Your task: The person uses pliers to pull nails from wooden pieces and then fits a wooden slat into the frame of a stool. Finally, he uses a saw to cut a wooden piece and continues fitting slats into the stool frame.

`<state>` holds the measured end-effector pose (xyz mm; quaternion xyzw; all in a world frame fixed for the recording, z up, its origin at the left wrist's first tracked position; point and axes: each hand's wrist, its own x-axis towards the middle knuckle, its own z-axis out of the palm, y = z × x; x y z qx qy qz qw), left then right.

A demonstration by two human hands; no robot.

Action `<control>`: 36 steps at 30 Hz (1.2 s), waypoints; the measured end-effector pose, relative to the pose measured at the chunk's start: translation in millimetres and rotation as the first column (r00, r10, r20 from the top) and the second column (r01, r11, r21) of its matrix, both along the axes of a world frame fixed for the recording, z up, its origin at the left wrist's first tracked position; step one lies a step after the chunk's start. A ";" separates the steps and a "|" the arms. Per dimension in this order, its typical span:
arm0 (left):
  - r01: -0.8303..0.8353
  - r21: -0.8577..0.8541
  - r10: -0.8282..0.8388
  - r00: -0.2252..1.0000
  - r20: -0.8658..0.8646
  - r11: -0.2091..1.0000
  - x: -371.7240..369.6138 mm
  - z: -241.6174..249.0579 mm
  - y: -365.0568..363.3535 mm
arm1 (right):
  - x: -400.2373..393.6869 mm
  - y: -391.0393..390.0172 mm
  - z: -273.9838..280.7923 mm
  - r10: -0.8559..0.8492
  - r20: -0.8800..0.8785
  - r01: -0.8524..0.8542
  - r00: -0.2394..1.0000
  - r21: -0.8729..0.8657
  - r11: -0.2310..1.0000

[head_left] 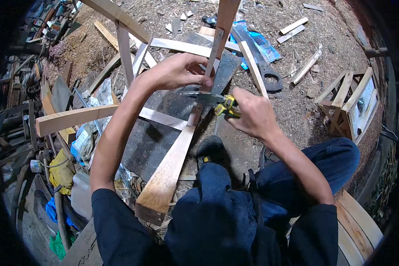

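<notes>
My right hand (pixel 255 111) is closed around pliers (pixel 227 105) with yellow and black handles. Their dark jaws point left across the narrow middle of a wooden frame (pixel 170 170), partly overlapping it; whether they grip anything there is too small to tell. Just above the jaws, my left hand (pixel 179 73) curls over with thumb and fingers drawn together at a narrow wooden strip (pixel 213 55) of the frame. Part of its grip is hidden. The frame has pale crosspieces and long tapered legs, and stands over a dark board (pixel 142 146).
A handsaw (pixel 257 55) lies beyond my right hand beside blue plastic packaging (pixel 264 44). Wood offcuts (pixel 308 64) are scattered over sawdust. A small wooden frame (pixel 348 99) stands at right. Bags, a yellow cloth (pixel 61 173) and scrap wood crowd the left.
</notes>
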<state>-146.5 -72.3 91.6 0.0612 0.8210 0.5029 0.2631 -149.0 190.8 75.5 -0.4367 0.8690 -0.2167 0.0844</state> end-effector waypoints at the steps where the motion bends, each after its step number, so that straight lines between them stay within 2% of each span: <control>1: 0.001 0.000 -0.001 1.000 -0.003 1.000 -0.8 -0.8 0.2 | -0.6 1.0 -0.5 -0.001 -0.003 0.001 1.000 0.000 1.000; 3: 0.026 0.016 -0.026 1.000 -0.009 1.000 -1.3 -2.9 0.0 | 0.2 2.2 -5.2 -0.004 -0.021 0.003 1.000 -0.067 0.998; 7: 0.032 -0.024 -0.033 0.998 -0.044 0.999 -0.6 -1.6 0.0 | 11.6 2.1 -13.2 -0.005 -0.044 0.002 0.999 -0.071 0.998; 9: 0.013 0.005 -0.013 0.999 -0.037 1.000 0.3 -1.6 0.0 | 16.9 1.0 -10.0 0.036 -0.086 -0.043 0.996 -0.083 0.996; 11: 0.014 0.003 -0.014 0.999 -0.030 1.000 0.0 1.1 -0.1 | 18.7 -0.5 -17.4 0.075 -0.059 -0.078 0.995 -0.058 0.995; 13: 0.020 0.003 -0.020 0.999 -0.027 1.000 0.6 1.3 1.4 | 18.5 -9.7 -30.1 0.020 0.047 -0.035 0.999 0.337 0.941; 14: 0.028 -0.019 -0.029 0.999 -0.019 0.999 0.2 -1.0 0.4 | 18.5 -7.4 -32.0 0.023 0.084 -0.051 0.996 0.351 0.935; 17: 0.018 -0.026 -0.018 1.000 -0.003 1.000 -2.0 -0.9 -1.3 | 13.0 -1.5 -10.3 0.059 0.098 -0.085 0.993 0.279 0.956; 19: 0.035 -0.047 -0.038 0.997 -0.060 0.998 -1.8 -6.6 -1.7 | 12.4 -2.3 4.8 -0.003 0.109 -0.027 0.994 0.271 0.962; 21: 0.026 -0.029 -0.026 1.000 -0.010 0.999 -0.7 -4.6 -1.6 | 11.3 -0.5 14.4 -0.082 0.031 0.077 0.996 0.139 0.987; 22: 0.022 -0.014 -0.021 0.999 0.030 1.000 -1.7 -1.7 -1.3 | 12.8 1.8 17.9 -0.075 -0.031 0.076 0.997 0.041 0.996; 25: 0.031 -0.021 -0.031 1.000 -0.001 0.999 -2.4 -0.4 -1.1 | 23.4 2.1 16.3 -0.041 -0.019 0.042 0.999 0.024 0.999; 27: 0.036 -0.049 -0.036 0.999 -0.003 0.998 -3.8 -4.8 -3.0 | 28.5 2.4 -5.4 0.013 -0.039 -0.012 0.999 0.028 1.000; 29: 0.043 -0.076 -0.044 0.999 -0.004 0.996 -3.6 -4.9 -2.4 | 34.2 -4.0 -33.4 -0.021 0.006 0.017 1.000 0.363 0.932; 30: 0.038 -0.099 -0.039 0.999 -0.002 0.994 -3.3 -4.3 -1.6 | 37.4 -8.7 -27.7 -0.028 -0.023 0.035 0.999 0.401 0.915; 31: 0.015 -0.123 -0.016 1.000 -0.008 0.992 -2.8 -4.2 -1.9 | 34.5 -8.4 -20.4 -0.020 -0.029 0.030 0.999 0.401 0.915; 33: 0.035 -0.122 -0.037 0.999 -0.016 0.992 -0.3 -4.3 -2.6 | 36.2 -7.2 3.5 -0.067 0.125 0.024 0.990 0.320 0.947; 35: 0.054 -0.116 -0.059 0.998 -0.038 0.992 -4.4 -2.6 -1.6 | 31.6 -10.0 28.8 -0.105 0.139 0.050 0.985 0.354 0.934; 36: 0.051 -0.082 -0.051 0.999 0.001 0.995 -5.0 1.5 -0.8 | 30.8 -9.8 36.1 -0.094 0.095 0.070 0.991 0.229 0.971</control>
